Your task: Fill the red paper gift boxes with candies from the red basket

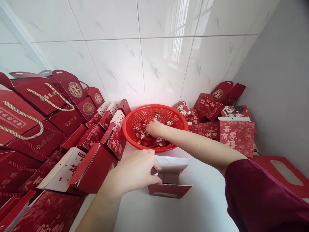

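Note:
My left hand (136,170) grips the left side of an open red gift box (166,192), thumb at the rim. The box stands upright on the white table with its top flaps apart; the little I see of its inside is pale and shadowed. My right hand (154,128) reaches into a red plastic basket (125,129), its fingers curled down among wrapped candies (141,137). Its fingertips are mostly hidden, so what they hold is unclear. The basket sits just behind the box, against the tiled wall.
Red gift boxes with rope handles (45,96) crowd the left side, along with smaller red and white boxes (65,170). More red boxes (236,137) are piled at the right, beside a grey wall (277,96). White tiles (116,71) rise behind the table (173,216).

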The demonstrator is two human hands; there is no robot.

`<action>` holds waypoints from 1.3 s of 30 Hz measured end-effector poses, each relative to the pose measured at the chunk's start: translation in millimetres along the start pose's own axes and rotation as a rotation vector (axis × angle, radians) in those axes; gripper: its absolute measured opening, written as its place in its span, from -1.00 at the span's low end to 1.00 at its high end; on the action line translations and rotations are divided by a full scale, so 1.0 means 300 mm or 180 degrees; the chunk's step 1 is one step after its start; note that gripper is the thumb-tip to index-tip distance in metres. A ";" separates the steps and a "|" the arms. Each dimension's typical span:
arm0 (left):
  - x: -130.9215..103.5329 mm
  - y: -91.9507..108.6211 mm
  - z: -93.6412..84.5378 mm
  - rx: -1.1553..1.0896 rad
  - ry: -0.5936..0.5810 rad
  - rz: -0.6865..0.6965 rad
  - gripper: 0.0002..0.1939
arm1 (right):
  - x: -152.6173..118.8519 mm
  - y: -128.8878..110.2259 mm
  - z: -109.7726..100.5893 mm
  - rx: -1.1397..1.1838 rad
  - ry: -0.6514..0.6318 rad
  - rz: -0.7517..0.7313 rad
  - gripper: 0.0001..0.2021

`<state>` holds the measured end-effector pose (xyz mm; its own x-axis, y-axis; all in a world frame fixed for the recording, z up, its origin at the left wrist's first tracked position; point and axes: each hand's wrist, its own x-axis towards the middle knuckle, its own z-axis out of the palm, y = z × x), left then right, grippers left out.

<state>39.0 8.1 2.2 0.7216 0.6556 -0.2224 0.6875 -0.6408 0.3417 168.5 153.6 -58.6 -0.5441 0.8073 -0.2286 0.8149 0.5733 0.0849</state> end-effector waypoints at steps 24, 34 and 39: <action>0.001 -0.044 -0.043 -0.0184 0.0405 -0.0479 -0.82 | 0.013 0.221 0.087 0.0388 -0.0121 0.1037 -0.68; -0.036 0.016 -0.030 -0.0029 0.0227 -0.0259 -0.89 | -0.051 0.125 0.045 0.0379 -0.0002 0.0539 -0.78; -0.024 0.015 -0.038 -0.0137 0.0160 -0.0258 -0.81 | 0.010 0.059 0.060 0.0554 -0.0208 0.0138 -0.70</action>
<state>36.0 5.2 15.8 0.6580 0.7245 -0.2053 0.7386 -0.5677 0.3637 184.9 163.7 -75.2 -0.4982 0.8166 -0.2915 0.8626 0.5007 -0.0718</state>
